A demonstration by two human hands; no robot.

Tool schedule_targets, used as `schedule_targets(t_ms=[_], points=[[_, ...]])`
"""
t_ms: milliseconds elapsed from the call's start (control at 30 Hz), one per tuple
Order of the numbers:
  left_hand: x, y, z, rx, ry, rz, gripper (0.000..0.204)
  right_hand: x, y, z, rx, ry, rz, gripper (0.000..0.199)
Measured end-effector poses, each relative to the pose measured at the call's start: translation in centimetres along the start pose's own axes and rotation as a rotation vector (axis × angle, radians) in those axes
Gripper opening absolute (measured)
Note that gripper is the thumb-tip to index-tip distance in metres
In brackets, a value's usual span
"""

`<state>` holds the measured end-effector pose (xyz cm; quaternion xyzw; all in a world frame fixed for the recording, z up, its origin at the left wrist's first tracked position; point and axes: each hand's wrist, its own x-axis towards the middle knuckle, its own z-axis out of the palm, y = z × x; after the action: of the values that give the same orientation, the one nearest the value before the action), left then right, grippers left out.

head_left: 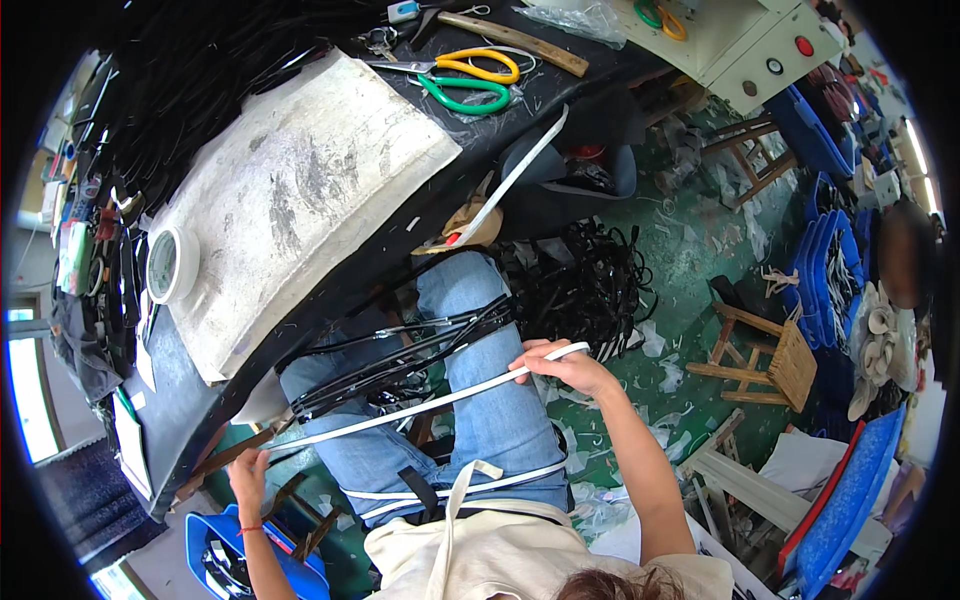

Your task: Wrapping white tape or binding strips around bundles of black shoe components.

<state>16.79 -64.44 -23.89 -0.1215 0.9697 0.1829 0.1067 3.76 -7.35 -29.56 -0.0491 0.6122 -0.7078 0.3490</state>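
Note:
A long narrow white strip [415, 407] is stretched across my lap, above my jeans. At its right end, my right hand [562, 368] is closed on it, and a short piece bends out past the fingers. The other end runs to my left hand [248, 474], where fingers and thumb are pinched together on it beside my left knee. A bundle of shiny black strips [385, 372] lies over my thighs, just beyond the white one. More white strip [455, 487] crosses my upper thighs near the waist.
A worn whitish board [320, 170] covers the workbench, with a white tape roll [173, 264] on it. Behind lie yellow-handled scissors [478, 66], green-handled scissors [465, 95] and a hammer [515, 42]. Black strips [585, 290] heap on the littered floor; a wooden stool [785, 365] stands right.

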Motion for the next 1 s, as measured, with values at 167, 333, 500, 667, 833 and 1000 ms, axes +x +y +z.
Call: schedule_targets(t_ms=[167,333,500,667,833,1000], points=[[-1.7,-9.0,0.9,0.33,0.118,-0.403,0.03,-0.2,0.1,0.3,-0.078,0.022,-0.043,0.026],[1.5,2.3,3.9,0.326,0.258,0.105,0.026,-0.1,-0.1,0.4,0.001,0.054,0.019,0.027],[2.1,27.5,5.6,-0.229,-0.07,0.55,0.024,-0.6,0.1,0.5,0.05,0.076,0.026,0.027],[5.4,31.4,9.0,-0.428,-0.541,0.349,0.028,0.1,0.3,0.3,0.098,0.024,0.05,0.027],[5.6,30.6,8.7,-0.43,-0.628,0.342,0.023,0.2,-0.2,-0.3,0.044,-0.015,0.047,0.027],[5.2,26.3,7.8,-0.391,-0.55,0.368,0.02,0.2,0.5,-0.6,0.081,-0.016,0.063,0.026]])
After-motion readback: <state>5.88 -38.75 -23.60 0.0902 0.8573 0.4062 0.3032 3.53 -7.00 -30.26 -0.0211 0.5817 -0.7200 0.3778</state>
